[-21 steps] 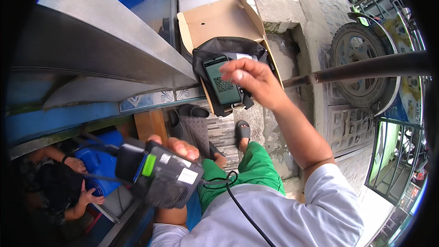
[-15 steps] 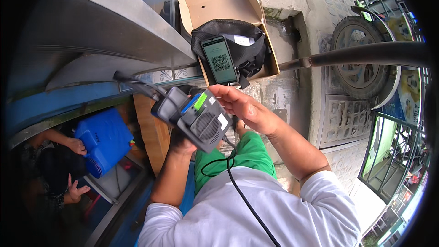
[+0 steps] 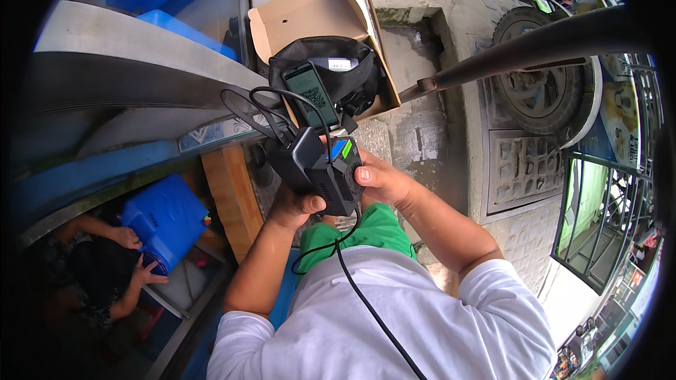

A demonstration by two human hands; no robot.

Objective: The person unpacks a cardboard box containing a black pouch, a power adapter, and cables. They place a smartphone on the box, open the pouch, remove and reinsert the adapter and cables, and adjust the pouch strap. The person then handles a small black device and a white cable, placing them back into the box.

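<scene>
Black device (image 3: 339,195): gripped in both hands above the green shorts (image 3: 387,229), short of the open carton (image 3: 310,10).
Left hand (image 3: 290,207): closed around the casing's lower left, its thumb laid against the near face.
Right hand (image 3: 384,179): wrapped on the vented side, its thumb set below the green label (image 3: 346,148); other fingers are largely hidden.
Trailing cord (image 3: 367,307): draped down the white shirt (image 3: 422,317); slack is best left, so the plug is not strained.
Looped cables (image 3: 282,91): arched across the phone (image 3: 310,93) in view; snagging should be avoided.
Grip: best kept at the edges, vents uncovered.
</scene>
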